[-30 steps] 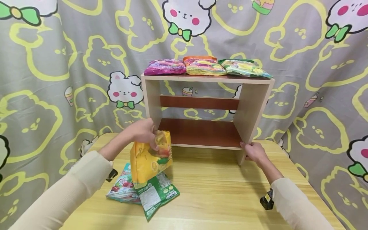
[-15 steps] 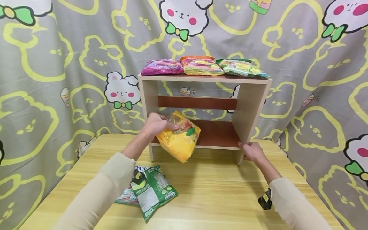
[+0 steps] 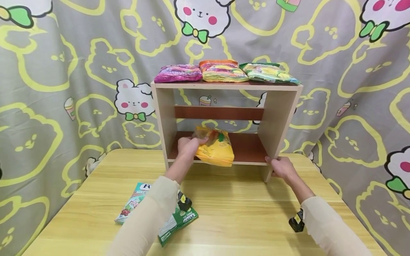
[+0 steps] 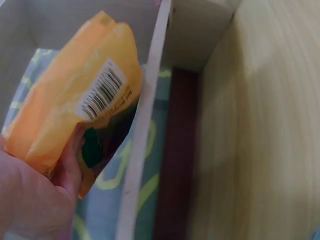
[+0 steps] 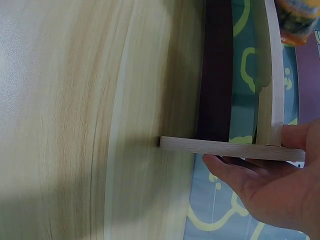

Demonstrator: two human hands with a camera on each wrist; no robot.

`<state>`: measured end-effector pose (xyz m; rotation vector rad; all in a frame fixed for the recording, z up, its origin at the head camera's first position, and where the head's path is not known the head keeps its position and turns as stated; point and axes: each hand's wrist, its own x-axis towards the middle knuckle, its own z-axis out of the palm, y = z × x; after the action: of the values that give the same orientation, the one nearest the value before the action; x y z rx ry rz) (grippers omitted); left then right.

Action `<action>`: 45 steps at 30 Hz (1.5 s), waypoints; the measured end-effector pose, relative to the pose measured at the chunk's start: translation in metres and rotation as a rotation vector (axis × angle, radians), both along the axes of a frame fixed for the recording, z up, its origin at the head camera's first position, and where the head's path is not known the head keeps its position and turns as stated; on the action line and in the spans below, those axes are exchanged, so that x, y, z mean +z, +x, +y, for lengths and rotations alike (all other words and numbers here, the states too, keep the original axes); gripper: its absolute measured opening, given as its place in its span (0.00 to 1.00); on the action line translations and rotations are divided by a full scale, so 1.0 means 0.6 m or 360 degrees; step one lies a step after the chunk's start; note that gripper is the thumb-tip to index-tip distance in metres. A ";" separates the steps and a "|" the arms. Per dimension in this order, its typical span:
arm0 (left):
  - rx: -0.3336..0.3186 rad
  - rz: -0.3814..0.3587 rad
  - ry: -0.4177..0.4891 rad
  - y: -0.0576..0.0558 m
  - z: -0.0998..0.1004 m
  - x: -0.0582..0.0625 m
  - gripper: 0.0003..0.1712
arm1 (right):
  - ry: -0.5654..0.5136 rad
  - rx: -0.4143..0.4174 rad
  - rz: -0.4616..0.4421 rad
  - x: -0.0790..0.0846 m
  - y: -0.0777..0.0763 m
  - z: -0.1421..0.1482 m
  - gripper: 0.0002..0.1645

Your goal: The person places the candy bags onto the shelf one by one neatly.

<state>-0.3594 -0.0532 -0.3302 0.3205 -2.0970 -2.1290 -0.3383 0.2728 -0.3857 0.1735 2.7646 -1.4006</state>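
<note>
My left hand (image 3: 190, 145) grips a yellow snack bag (image 3: 219, 149) by its left side, thumb over the front. The bag is at the front of the lower shelf (image 3: 245, 142), overlapping its edge in the head view. Its barcode side faces the left wrist view, where the bag (image 4: 75, 95) leans tilted by the shelf edge. My right hand (image 3: 282, 167) holds the right side panel of the small wooden shelf unit (image 3: 282, 117) near its bottom. In the right wrist view the thumb lies on one face of that panel (image 5: 225, 147), the fingers on the other.
Three snack bags lie along the unit's top: purple (image 3: 179, 73), orange-yellow (image 3: 222, 71) and green (image 3: 269, 73). On the table (image 3: 240, 217), a teal bag (image 3: 132, 202) and a green bag (image 3: 179, 220) lie partly hidden under my left forearm. A patterned curtain (image 3: 96, 64) hangs behind.
My left hand has lifted the yellow bag from above the table bags and carried it right and forward to the lower shelf. The right hand keeps its hold on the panel.
</note>
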 end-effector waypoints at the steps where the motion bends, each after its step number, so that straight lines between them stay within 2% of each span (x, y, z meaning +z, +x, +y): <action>1: -0.0002 -0.0001 0.0044 0.000 0.005 -0.004 0.20 | 0.0003 0.0003 0.0002 0.000 0.000 0.000 0.40; 6: -0.0028 -0.0013 0.0140 -0.002 0.027 -0.016 0.19 | 0.0008 0.0016 -0.0003 0.004 -0.002 0.000 0.40; 14: -0.0129 -0.0040 0.0106 -0.007 0.056 -0.023 0.21 | 0.0023 -0.0006 -0.0004 0.004 -0.001 0.003 0.40; 17: -0.0110 -0.0034 0.0024 -0.010 0.060 -0.027 0.22 | 0.0042 -0.0004 -0.0006 0.003 -0.001 0.004 0.40; 21: -0.0033 -0.0035 -0.0176 -0.014 0.060 -0.029 0.25 | 0.0031 0.0002 -0.0008 0.004 -0.002 0.002 0.40; 24: -0.0045 -0.0063 -0.0315 -0.019 0.054 -0.030 0.28 | 0.0012 -0.0008 -0.0005 0.005 -0.001 -0.001 0.40; 27: -0.0153 -0.0099 -0.0388 -0.023 0.046 -0.029 0.28 | 0.0015 -0.0013 -0.0002 0.005 -0.001 -0.002 0.39; 29: -0.0273 -0.0117 -0.0394 -0.025 0.039 -0.026 0.27 | 0.0019 -0.0011 -0.0004 0.004 -0.001 -0.002 0.40; 34: -0.0681 -0.0203 -0.0208 -0.027 0.018 -0.011 0.26 | 0.0024 -0.0003 -0.0011 -0.001 -0.003 -0.002 0.39; 37: -0.0854 -0.0280 -0.0110 -0.029 0.007 -0.001 0.24 | 0.0026 0.0000 -0.0007 -0.001 -0.001 -0.001 0.40; 41: -0.0950 -0.0317 -0.0075 -0.028 0.000 0.005 0.20 | 0.0024 0.0005 -0.0012 0.000 0.000 0.001 0.41; 45: -0.0911 -0.0271 -0.0195 -0.024 0.002 0.001 0.14 | 0.0031 0.0009 -0.0021 -0.001 0.000 0.001 0.41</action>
<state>-0.3738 -0.0520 -0.3295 -0.1412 -2.6564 -2.2995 -0.3385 0.2736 -0.3860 0.1747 2.7666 -1.3671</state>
